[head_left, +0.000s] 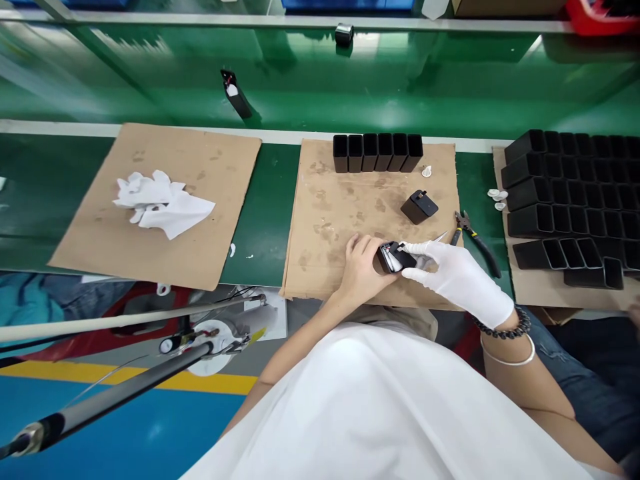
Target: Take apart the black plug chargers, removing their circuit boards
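My bare left hand [361, 261] is wrapped round a small black rectangular case [385, 259] held just above the cardboard. White material shows inside the case's open end. My right hand [443, 270], in a white glove, has its fingertips closed at the dark end cap [399, 253] over that opening. A thin pointed thing [441, 237] sticks out past the glove; whether the hand holds it is hidden. Just beyond my hands lies a closed black case [419, 207] with pins on its end. Black-and-yellow cutting pliers [473, 240] lie right of the glove.
Several empty black cases [377, 153] stand in a row on the cardboard sheet [320, 200]. More cases [575, 193] are stacked at right, near small white pieces [497, 197]. White gloves [160, 200] lie on the left cardboard [210, 153]. One case [237, 93] stands at the back.
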{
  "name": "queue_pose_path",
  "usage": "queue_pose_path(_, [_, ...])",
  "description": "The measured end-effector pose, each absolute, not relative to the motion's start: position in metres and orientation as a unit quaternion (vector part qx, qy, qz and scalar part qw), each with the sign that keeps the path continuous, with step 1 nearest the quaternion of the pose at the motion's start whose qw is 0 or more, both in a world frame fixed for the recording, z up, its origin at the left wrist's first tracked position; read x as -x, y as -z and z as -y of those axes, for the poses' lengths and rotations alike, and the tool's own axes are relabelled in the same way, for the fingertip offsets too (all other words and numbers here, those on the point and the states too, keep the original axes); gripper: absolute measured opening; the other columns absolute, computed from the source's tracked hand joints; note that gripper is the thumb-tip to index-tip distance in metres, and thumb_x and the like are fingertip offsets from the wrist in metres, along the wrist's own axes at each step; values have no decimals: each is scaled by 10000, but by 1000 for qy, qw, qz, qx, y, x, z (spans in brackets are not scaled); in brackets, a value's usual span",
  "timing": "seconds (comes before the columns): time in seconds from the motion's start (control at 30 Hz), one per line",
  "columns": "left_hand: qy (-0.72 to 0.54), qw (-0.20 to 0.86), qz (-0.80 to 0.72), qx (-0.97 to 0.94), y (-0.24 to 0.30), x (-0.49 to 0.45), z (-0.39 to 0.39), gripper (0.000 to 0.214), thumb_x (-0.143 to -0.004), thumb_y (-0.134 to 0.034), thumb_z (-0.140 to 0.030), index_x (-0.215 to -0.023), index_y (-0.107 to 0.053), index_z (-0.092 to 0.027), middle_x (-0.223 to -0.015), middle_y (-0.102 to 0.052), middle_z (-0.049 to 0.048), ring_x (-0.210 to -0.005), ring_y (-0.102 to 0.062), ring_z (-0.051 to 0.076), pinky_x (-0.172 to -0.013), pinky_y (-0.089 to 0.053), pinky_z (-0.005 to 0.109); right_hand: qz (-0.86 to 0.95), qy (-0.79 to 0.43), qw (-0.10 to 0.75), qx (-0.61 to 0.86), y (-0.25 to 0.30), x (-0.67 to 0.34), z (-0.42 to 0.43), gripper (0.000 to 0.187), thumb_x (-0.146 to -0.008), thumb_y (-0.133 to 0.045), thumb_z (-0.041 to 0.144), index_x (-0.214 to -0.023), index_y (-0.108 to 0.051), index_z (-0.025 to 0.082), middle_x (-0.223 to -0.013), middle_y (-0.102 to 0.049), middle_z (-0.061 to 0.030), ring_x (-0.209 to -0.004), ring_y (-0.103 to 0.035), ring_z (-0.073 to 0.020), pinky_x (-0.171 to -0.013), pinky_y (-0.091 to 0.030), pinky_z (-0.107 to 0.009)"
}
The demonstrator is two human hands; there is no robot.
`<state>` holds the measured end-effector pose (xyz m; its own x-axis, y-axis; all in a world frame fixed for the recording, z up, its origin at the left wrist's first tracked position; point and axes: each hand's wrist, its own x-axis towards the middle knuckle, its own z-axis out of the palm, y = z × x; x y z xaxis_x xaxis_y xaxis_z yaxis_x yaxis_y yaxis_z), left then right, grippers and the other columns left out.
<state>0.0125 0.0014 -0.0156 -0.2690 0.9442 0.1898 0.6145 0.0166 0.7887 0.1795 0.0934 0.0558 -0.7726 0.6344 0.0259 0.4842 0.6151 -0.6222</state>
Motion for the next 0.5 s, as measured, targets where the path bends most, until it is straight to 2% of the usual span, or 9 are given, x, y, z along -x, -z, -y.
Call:
queue_pose_path(0.1, [-402,183,-697,-565,19,-17,-1,430,-705,-805,-310,-1069,-599,-207,-1071,-707,64,-1053,-665,271,-1180,-329,505,890,-260,166,337,-55,-172,-79,301,-845,-720,251,-1135,-744,175,-904,-779,-46,-660,-678,-182,-683,-591,-337])
queue_pose_path(0.27, [-399,146,-706,-567,24,-23,1,354,-745,-707,-251,-1069,-572,-209,-1020,-672,59,-1008,-646,254,-1130,-377,466,894,-127,210,375,-38,-160,-52,259,-857,-703,235,-1099,-710,143,-882,-740,-97,-793,-706,-276,-705,-601,-420])
queue_pose_path(0.4, [-400,135,-705,-570,25,-25,0,332,-770,-666,-254,-1084,-565,-214,-1005,-667,63,-994,-639,258,-1113,-386,469,878,-100,271,382,-21,-157,-49,265,-863,-730,281,-1105,-708,176,-1101,-736,-151,-987,-720,-322,-802,-626,-472])
queue_pose_path(0.5, [-397,129,-710,-567,25,-27,-1,306,-791,-665,-282,-1071,-563,-212,-1010,-674,72,-1003,-639,262,-1109,-389,467,848,-119,383,347,-5,-154,-49,207,-895,-715,242,-1099,-693,216,-1198,-751,-116,-1068,-743,-264,-898,-635,-415])
